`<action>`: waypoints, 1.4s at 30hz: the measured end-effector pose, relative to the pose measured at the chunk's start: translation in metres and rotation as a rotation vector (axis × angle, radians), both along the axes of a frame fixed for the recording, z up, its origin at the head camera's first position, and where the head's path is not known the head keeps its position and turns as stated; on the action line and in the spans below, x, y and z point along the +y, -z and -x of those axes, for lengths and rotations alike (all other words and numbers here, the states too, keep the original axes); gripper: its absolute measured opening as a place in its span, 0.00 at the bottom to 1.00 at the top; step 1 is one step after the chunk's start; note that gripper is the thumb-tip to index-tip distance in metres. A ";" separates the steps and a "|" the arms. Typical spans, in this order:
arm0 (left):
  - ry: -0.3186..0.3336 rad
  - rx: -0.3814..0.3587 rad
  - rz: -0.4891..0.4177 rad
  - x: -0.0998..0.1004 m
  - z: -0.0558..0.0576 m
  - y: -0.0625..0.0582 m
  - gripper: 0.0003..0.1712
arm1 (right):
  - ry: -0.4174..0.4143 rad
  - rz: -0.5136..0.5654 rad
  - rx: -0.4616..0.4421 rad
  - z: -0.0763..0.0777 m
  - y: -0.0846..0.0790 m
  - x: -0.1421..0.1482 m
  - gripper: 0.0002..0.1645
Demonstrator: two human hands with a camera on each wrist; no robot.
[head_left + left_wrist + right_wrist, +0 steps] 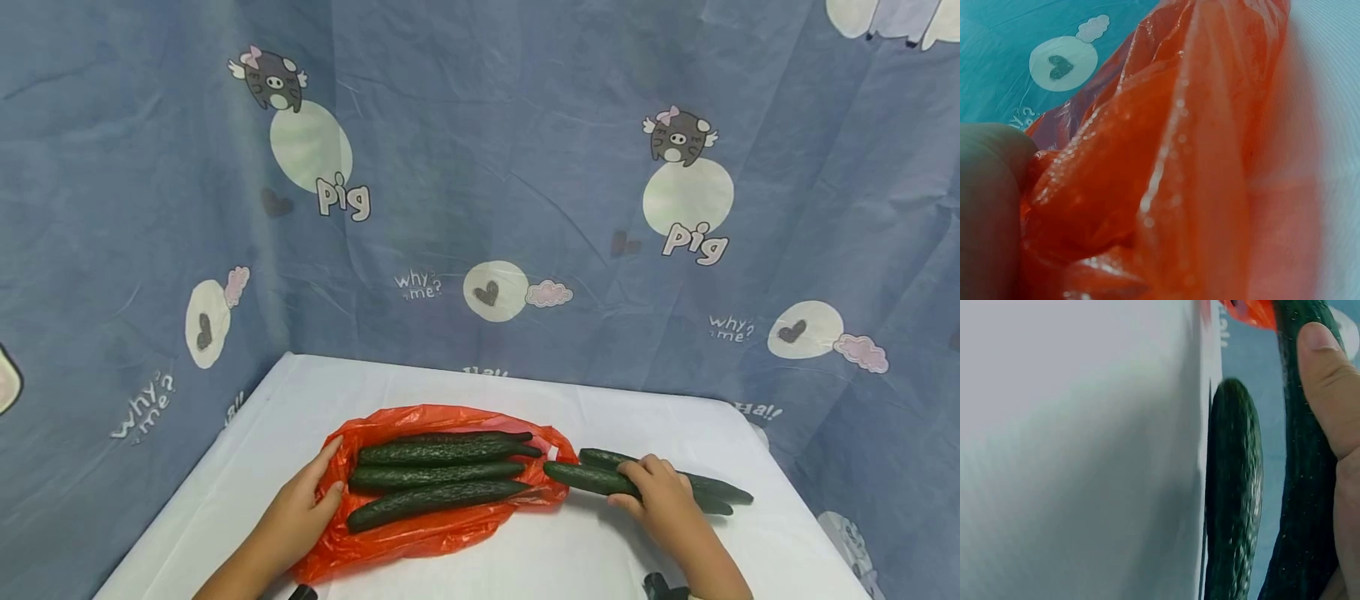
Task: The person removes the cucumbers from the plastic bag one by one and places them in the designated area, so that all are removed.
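My right hand (663, 504) grips a dark green cucumber (585, 477), its tip pointing left toward the bag. Behind it a second cucumber (723, 490) lies on the table; in the right wrist view the held cucumber (1307, 475) is raised beside the lying cucumber (1235, 487). A red plastic bag (420, 546) is spread wide at the left with several cucumbers (442, 477) side by side in its mouth. At the bag's left edge is my left hand (303, 504), thumb inside the rim and fingers along the outside, holding the crinkled plastic (1204, 156).
The white-covered table (540, 558) carries the bag and cucumbers. A blue curtain (465, 183) printed with pigs and lettering hangs behind the table and along both its sides.
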State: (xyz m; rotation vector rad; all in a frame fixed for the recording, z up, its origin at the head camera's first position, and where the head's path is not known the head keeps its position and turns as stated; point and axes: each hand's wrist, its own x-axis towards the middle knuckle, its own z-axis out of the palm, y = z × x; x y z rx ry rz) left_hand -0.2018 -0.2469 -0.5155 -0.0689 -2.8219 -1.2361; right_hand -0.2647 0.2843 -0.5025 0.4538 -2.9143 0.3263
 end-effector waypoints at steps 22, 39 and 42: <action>0.005 -0.021 0.001 0.000 0.000 0.000 0.43 | 0.132 -0.042 -0.143 0.007 0.005 0.036 0.40; 0.014 -0.050 -0.019 -0.001 0.002 0.003 0.43 | 0.243 -0.052 -0.206 0.008 0.011 0.040 0.43; 0.017 -0.057 -0.023 -0.001 0.002 0.003 0.43 | 0.249 -0.048 -0.202 0.008 0.011 0.039 0.44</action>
